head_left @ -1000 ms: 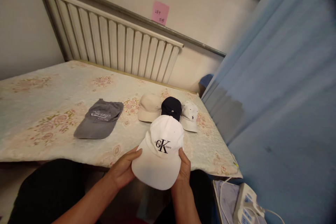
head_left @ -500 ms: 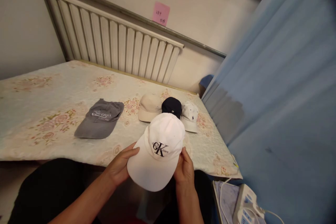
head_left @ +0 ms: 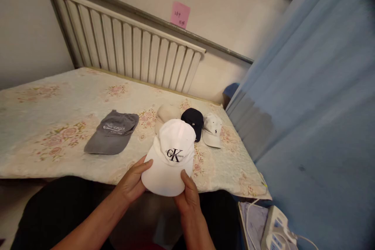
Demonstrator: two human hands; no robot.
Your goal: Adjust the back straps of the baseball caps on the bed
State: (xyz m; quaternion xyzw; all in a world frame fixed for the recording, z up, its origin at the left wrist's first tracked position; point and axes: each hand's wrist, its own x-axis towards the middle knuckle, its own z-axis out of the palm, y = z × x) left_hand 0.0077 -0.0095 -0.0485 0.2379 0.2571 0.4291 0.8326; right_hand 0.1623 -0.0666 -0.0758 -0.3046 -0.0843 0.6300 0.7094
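Observation:
A white baseball cap (head_left: 177, 140) with a black "CK" logo is held up at the near edge of the bed, its brim towards me. My left hand (head_left: 133, 181) grips the brim's left side, thumb on top. On the brim's right side my right hand (head_left: 187, 193) has its thumb on top and its fingers hidden underneath. Just behind are a beige cap (head_left: 166, 113), partly covered by the white one, a black cap (head_left: 193, 121) and a white cap with a small dark emblem (head_left: 213, 129). Farther left a grey cap (head_left: 113, 133) with white lettering lies flat.
The bed (head_left: 67, 97) has a pale floral cover. Behind it a radiator (head_left: 131, 47) runs along the wall, with a pink note (head_left: 180, 15) above. A blue curtain (head_left: 307, 97) hangs at the right. A power strip with cables (head_left: 277, 226) sits at the lower right.
The white CK cap has shifted slightly left and up. My right hand has slid from the cap's side down onto the right of the brim. The other caps stay in place.

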